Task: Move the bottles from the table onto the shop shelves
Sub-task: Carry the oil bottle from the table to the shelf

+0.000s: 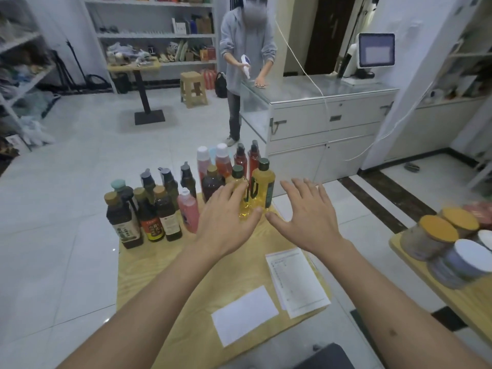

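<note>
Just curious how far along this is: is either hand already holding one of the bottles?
No: the left hand and the right hand both hover open, fingers spread, over the yellow bottles, gripping nothing.

Table [165, 265] pale wood w/ visible grain. Oil bottles [262, 182] clear yellow, dark caps. Soy bottles [123, 219] dark brown, tan caps. Small bottle [188, 209] pink. Paper sheets [245, 314] white. Jar lids [439, 227] orange.

Pale wood-grain table [165, 265], glossy floor tiles [66, 182], clear plastic bottles [262, 182]
</note>
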Available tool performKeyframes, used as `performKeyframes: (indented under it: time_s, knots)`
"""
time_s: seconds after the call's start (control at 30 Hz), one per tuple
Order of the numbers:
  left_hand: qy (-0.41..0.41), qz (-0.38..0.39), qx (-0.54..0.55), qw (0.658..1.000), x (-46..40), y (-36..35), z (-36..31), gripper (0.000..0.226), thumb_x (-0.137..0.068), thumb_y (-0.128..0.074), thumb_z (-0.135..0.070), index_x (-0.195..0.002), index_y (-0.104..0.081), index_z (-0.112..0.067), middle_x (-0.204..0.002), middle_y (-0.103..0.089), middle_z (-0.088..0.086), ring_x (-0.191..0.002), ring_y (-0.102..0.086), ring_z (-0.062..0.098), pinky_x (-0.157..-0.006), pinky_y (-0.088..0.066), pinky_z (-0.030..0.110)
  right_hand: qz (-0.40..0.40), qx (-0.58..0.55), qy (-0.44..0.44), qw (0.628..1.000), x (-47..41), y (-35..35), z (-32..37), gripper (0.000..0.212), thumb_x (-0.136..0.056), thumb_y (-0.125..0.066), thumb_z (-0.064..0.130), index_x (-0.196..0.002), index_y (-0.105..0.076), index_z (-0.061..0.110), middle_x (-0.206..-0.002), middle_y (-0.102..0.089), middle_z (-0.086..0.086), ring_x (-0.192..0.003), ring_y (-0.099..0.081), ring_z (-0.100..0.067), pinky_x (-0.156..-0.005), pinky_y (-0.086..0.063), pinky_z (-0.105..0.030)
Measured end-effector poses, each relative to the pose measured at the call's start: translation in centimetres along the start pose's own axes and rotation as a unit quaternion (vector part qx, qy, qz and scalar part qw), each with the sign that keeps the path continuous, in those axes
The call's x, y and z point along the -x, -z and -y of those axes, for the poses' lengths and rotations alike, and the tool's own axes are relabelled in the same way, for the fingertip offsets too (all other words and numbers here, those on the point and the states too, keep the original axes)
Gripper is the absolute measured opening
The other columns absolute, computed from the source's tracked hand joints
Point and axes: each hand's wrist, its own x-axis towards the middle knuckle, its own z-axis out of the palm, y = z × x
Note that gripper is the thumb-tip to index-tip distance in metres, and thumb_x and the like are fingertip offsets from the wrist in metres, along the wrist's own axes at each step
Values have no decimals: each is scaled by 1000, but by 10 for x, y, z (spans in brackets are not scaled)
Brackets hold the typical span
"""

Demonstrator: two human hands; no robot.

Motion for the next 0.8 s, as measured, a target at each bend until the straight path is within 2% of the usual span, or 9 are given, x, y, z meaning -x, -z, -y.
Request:
performKeyframes:
  time_s: [0.13,0.27,0.5,0.63,0.73,0.8]
  knots:
    - [19,30,17,999,-39,-26,2,71,-97,-42,-63,-158,-28,-30,-163,-29,-6,-150,-25,15,-117,-31,43,29,-10,-14,999,-33,-23,-20,88,-82,-30,79,-150,-41,24,-154,-44,-3,-146,-34,-28,-122,-20,-50]
    - [58,54,55,995,-78,-48,-3,69,-98,-43,-61,-158,-26,-33,-163,-27,-8,-150,-25,14,-115,-34,47,60,-57,-34,996,-68,-45,-39,79,-89,-47,73,-150,-40,25,-154,-43,1,-145,-33,-23,-121,-20,-44]
    - [132,92,144,976,-149,-94,-7,67,-98,-44,-59,-157,-29,-31,-159,-33,-10,-145,-33,13,-113,-38,48,124,-173,-72,974,-135,-83,-67,68,-90,-54,66,-146,-44,27,-150,-47,4,-140,-38,-18,-117,-30,-41]
    - [190,107,190,957,-183,-124,-3,64,-93,-50,-56,-150,-39,-30,-144,-46,-11,-131,-45,9,-111,-41,41,166,-204,-87,961,-167,-103,-76,65,-90,-58,59,-145,-45,26,-148,-50,1,-137,-43,-21,-111,-35,-41]
    - [223,109,204,947,-205,-146,2,63,-88,-59,-47,-145,-41,-28,-141,-51,-4,-129,-50,16,-111,-44,43,194,-217,-104,951,-188,-122,-80,58,-90,-62,47,-139,-48,19,-141,-54,-4,-129,-50,-26,-99,-40,-38]
    - [229,110,206,945,-218,-153,3,61,-94,-64,-31,-148,-38,-20,-144,-47,2,-133,-45,18,-109,-37,30,211,-228,-114,944,-200,-136,-82,60,-89,-64,43,-140,-45,18,-140,-54,-5,-127,-51,-28,-97,-41,-38]
